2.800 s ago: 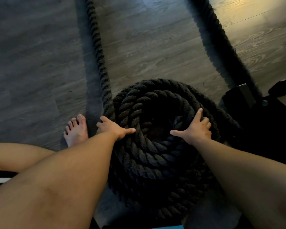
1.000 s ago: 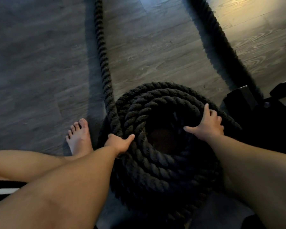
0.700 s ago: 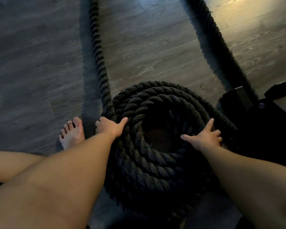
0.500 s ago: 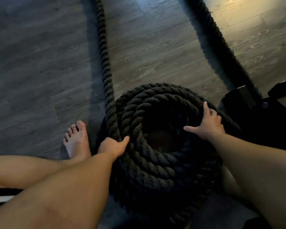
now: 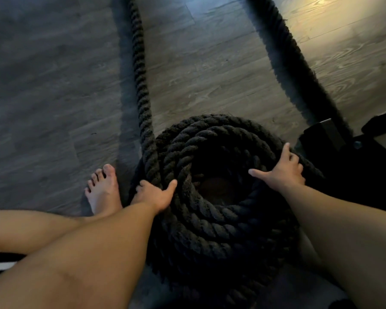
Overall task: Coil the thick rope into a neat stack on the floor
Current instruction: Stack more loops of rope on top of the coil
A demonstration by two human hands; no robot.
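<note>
Since half a second ago, little is changed: left hand [image 5: 153,195] is kept wrapped around the incoming rope [image 5: 218,221] strand at the coil's left edge; right hand [image 5: 283,170] is pressed open-palmed on the right rim. One stacked coil is seen on the floor [image 5: 54,85], two straight runs beyond, one bare foot [image 5: 103,188] beside, dark equipment [image 5: 348,161] crowding the right.

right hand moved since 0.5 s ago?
No. The right hand stays pressed on the coil's right rim, same spot relative to the black bracket.

Black rope [image 5: 210,219], grey wood-grain floor [image 5: 54,85]
</note>
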